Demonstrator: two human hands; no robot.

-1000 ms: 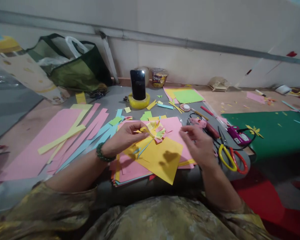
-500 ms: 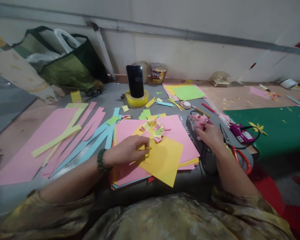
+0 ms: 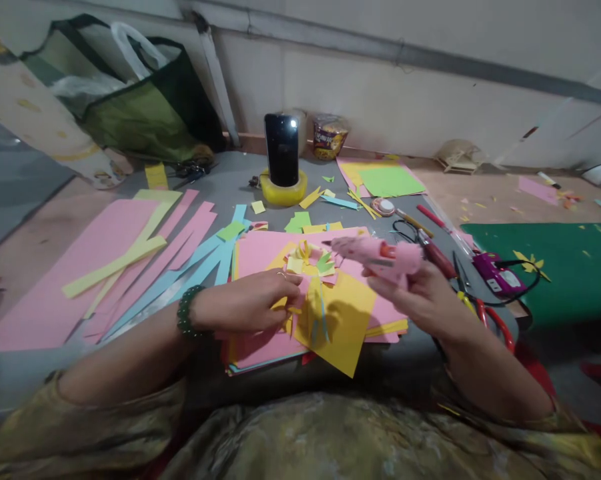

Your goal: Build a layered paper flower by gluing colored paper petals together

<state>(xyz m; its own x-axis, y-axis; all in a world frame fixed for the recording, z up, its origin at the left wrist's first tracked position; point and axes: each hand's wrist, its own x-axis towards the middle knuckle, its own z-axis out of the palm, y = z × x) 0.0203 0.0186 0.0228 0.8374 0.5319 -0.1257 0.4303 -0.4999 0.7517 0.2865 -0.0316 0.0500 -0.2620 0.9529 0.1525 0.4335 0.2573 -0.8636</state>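
Note:
My right hand grips a pink glue gun, held above the paper stack with its nozzle pointing left. My left hand rests at the left part of the stack, its fingers pinched at a small yellow piece. Just beyond those fingertips is a ring of folded pink, yellow and green paper pieces. A yellow sheet lies turned at an angle on the pink top sheet.
Pink, yellow and blue paper strips spread at the left. A phone stands in a yellow tape roll. To the right are red-handled scissors, a purple power strip and a green sheet.
My right hand has lifted the glue gun off the table and brought it left over the stack. My left hand stays near the paper ring. The view has shifted slightly.

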